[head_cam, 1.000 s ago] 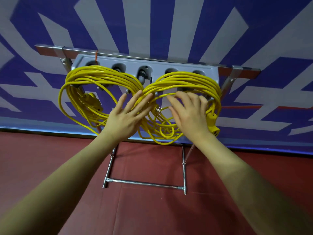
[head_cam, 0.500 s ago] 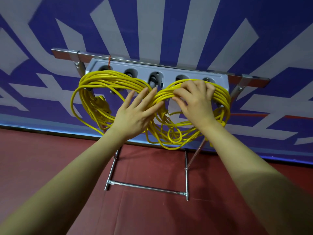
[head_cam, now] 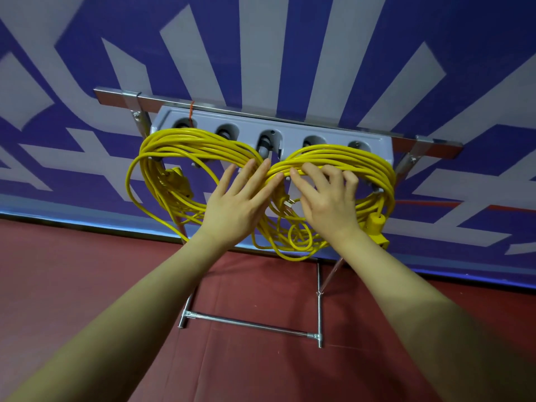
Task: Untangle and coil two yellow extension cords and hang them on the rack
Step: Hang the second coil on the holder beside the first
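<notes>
Both yellow cords coiled: left coil (head_cam: pixel 162 169) and right coil (head_cam: pixel 362 166) hang side by side on grey rack (head_cam: pixel 290 132), nearly touching mid-rack.

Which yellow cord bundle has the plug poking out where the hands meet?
The right-hand coil. Its pronged plug sticks out between both hands; the left-hand coil shows only a chunky yellow end hanging inside.

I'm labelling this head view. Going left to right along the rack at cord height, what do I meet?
Left yellow coiled extension cord → left hand → right hand → right yellow coiled extension cord → yellow plug-end connector, all hanging off the grey metal rack.
</notes>
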Available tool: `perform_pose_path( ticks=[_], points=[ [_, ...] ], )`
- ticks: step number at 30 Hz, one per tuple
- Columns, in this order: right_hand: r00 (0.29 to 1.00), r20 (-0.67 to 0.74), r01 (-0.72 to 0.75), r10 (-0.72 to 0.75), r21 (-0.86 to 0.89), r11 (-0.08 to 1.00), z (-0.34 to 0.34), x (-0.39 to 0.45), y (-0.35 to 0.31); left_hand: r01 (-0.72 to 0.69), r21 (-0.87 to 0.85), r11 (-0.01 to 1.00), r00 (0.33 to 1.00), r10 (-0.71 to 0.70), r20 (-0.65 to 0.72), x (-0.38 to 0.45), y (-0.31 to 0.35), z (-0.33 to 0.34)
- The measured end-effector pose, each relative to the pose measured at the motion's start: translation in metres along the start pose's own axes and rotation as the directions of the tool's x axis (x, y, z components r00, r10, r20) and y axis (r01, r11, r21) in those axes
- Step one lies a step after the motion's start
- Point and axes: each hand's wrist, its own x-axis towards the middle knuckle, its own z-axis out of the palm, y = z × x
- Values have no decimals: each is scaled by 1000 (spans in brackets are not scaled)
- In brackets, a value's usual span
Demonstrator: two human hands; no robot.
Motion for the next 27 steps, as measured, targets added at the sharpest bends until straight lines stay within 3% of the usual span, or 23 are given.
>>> perform_pose_path(
  ticks=[10,17,21,27],
  points=[
    [947,322,-52,-11,184,982,-35,17,15,120,-69,990,976,-105,189,14,14,-32],
    [913,408,-154,25,286,946,-52,-8,30,172,-10,985,947,-163,277,10,28,-40],
    [901,433,-164,-7,356,920,-44,-39,29,107,31,994,975,-111,193,0,44,-38],
    [838,543,-272,51,336,902,-24,-84,11,-189,68,980,961,171,216,-6,45,-12]
  ],
)
